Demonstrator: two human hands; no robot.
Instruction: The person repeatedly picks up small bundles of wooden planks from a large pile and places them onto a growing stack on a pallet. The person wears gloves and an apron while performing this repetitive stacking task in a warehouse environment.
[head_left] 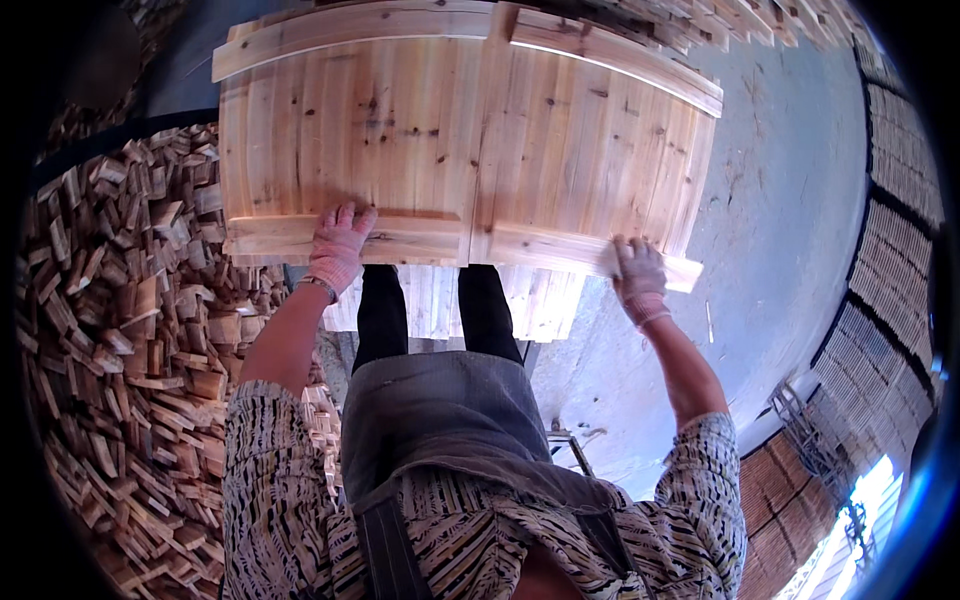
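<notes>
Two wooden panels lie side by side in front of the person, the left panel (290, 140) and the right panel (590, 150), meeting at a seam near the middle. Visible marking on both consists of grain lines and dark knots.

Four wooden strips are counted on the panels: an upper left strip (350, 38) and an upper right strip (620, 62) along the far edges, a lower left strip (420, 240) and a lower right strip (550, 248) along the near edges. The right end of the lower right strip projects past the panel's side.

Both hands are gloved. The left hand (340, 245) lies over the lower left strip, fingers pointing away from the body. The right hand (640, 272) lies over the lower right strip near its outer end, fingers bent across it. Whether either hand grips its strip or merely presses on it cannot be told. Both arms reach forward, set wide apart.

Below the near edge, a further wooden surface (545, 300) shows around two dark trouser legs (380, 315). The person wears a grey apron (440, 410) over a patterned shirt (270, 470).

To the left is a large heap of wood pieces (130, 330), too many to count. To the right are a grey floor (770, 180) and, beyond it, several stacks of boards (905, 150).
</notes>
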